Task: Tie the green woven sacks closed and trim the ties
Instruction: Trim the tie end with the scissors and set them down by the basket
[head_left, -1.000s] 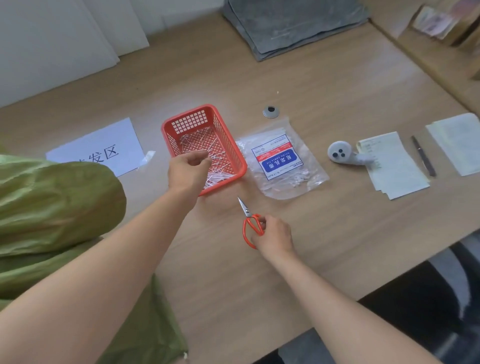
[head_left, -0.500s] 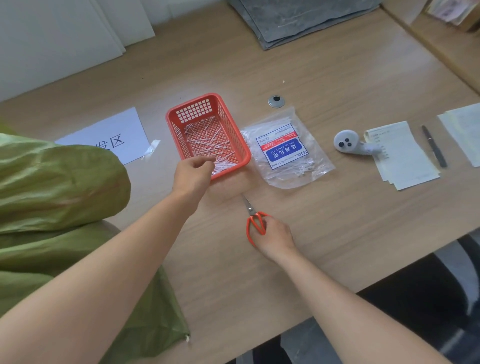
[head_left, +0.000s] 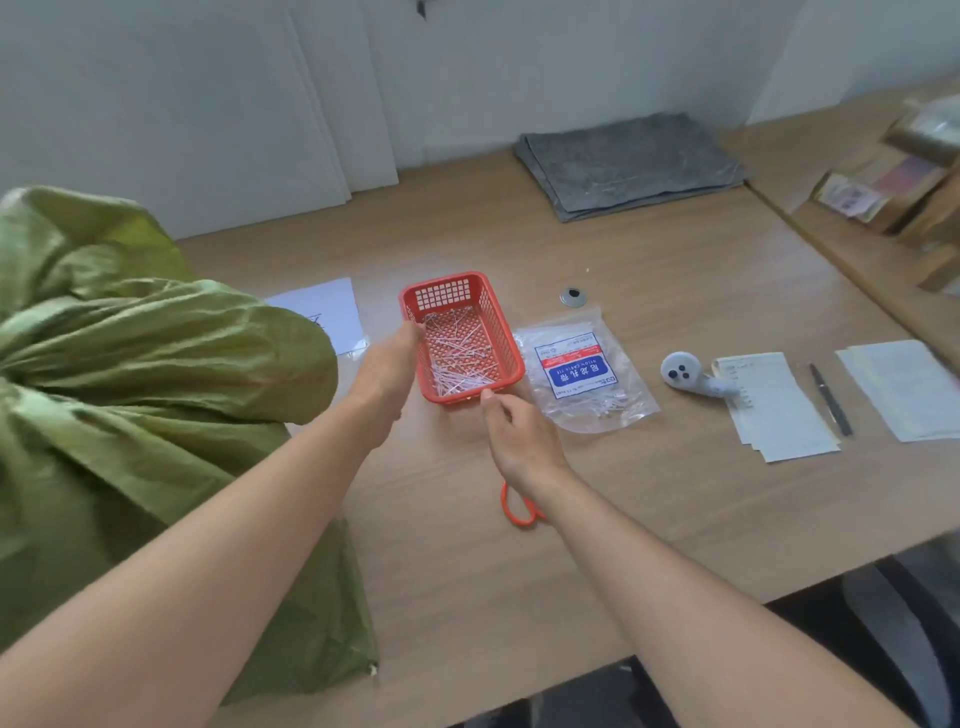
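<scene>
Two hands at red basket (head_left: 448, 294): tie fetching judged. Left hand (head_left: 387, 366) fingers (head_left: 413, 332) on rim, grip unclear; right hand (head_left: 519, 436) fingers (head_left: 505, 413) loose, empty. One cable tie (head_left: 457, 358) to be pinched next

At my nine o'clock the green woven sack (head_left: 130, 389) slumps in deep creased folds. White ties (head_left: 457, 353) lie loose in the red basket (head_left: 511, 364) at twelve. Below it, at six, one orange loop of the scissors (head_left: 511, 512) shows.

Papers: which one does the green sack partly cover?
The white sheet left of the red basket; the sack hides its left end. Both stacks by the pen lie clear.
</scene>
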